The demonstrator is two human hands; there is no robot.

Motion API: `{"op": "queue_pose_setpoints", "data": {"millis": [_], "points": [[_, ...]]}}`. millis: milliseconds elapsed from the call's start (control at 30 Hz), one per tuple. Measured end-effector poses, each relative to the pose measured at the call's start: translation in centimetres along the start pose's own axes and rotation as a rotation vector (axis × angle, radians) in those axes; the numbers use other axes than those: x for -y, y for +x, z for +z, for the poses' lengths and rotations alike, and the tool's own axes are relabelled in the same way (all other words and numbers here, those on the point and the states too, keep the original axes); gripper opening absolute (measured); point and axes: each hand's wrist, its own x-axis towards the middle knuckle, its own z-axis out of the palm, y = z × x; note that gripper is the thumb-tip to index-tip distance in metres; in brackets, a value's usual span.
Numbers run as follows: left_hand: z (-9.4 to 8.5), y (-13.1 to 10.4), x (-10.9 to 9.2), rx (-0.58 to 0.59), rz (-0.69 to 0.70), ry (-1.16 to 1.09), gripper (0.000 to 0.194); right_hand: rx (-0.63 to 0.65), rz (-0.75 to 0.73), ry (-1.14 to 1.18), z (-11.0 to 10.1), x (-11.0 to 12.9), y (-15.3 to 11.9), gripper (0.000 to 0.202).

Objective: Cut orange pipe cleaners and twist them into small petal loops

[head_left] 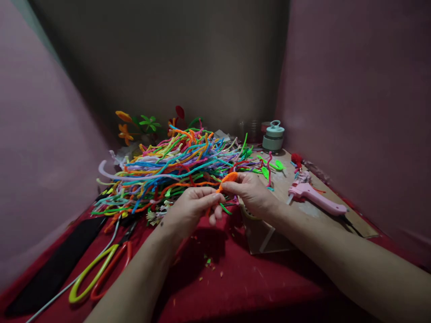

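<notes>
An orange pipe-cleaner piece (pixel 229 178), shaped like a small petal or leaf, is held between both hands above the front of the table. My left hand (pixel 198 206) pinches its lower end between thumb and finger, the other fingers curled below. My right hand (pixel 251 190) grips the piece from the right side, near its rounded part. A short green stem (pixel 225 209) shows just under the fingers; whether it is joined to the orange piece I cannot tell. Behind the hands lies a large heap of multicoloured pipe cleaners (pixel 168 168).
Scissors with yellow and red handles (pixel 111 269) lie at left beside a black strip (pixel 57 264) and a white cable. On the right board (pixel 336 222) rest a pink glue gun (pixel 318 197), green leaf shapes (pixel 276 165) and a lidded jar (pixel 273 137). Finished-looking flowers (pixel 150 122) stand behind.
</notes>
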Motion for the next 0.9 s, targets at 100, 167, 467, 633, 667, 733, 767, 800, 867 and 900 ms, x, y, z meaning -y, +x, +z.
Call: {"op": "queue_pose_setpoints", "data": {"millis": [100, 167, 467, 633, 667, 733, 767, 800, 867, 900], "points": [[0.8, 0.1, 0.8, -0.26, 0.198, 0.715, 0.011, -0.077, 0.069, -0.017, 0.1, -0.5, 0.2, 0.006], [1.2, 0.1, 1.3, -0.364, 0.253, 1.007, 0.012, -0.098, 0.094, 0.022, 0.1, -0.8, 0.4, 0.007], [1.5, 0.0, 0.5, -0.161, 0.173, 0.375, 0.022, 0.09, 0.039, 0.208, 0.4, -0.9, 0.1, 0.02], [2.3, 0.0, 1.5, -0.345, 0.307, 1.017, 0.017, -0.039, 0.011, 0.088, 0.5, -0.8, -0.2, 0.015], [2.4, -0.1, 1.7, -0.375, 0.317, 1.167, 0.021, -0.061, -0.002, 0.058, 0.5, -0.8, -0.2, 0.015], [2.2, -0.3, 1.8, -0.342, 0.3, 1.304, 0.031, -0.075, -0.007, 0.003, 0.5, -0.5, -0.2, 0.015], [1.9, -0.5, 1.7, -0.28, 0.296, 1.295, 0.034, -0.071, 0.003, -0.019, 0.5, -0.4, -0.3, 0.015], [1.4, -0.6, 1.6, -0.205, 0.298, 1.255, 0.037, -0.064, 0.018, -0.039, 0.5, -0.2, -0.3, 0.014], [0.3, -0.7, 1.4, -0.037, 0.326, 1.156, 0.041, -0.037, 0.053, -0.08, 0.5, 0.1, -0.5, 0.013], [-0.3, -0.7, 1.2, -0.012, 0.322, 1.132, 0.041, -0.019, 0.066, -0.101, 0.6, 0.3, -0.6, 0.012]]}}
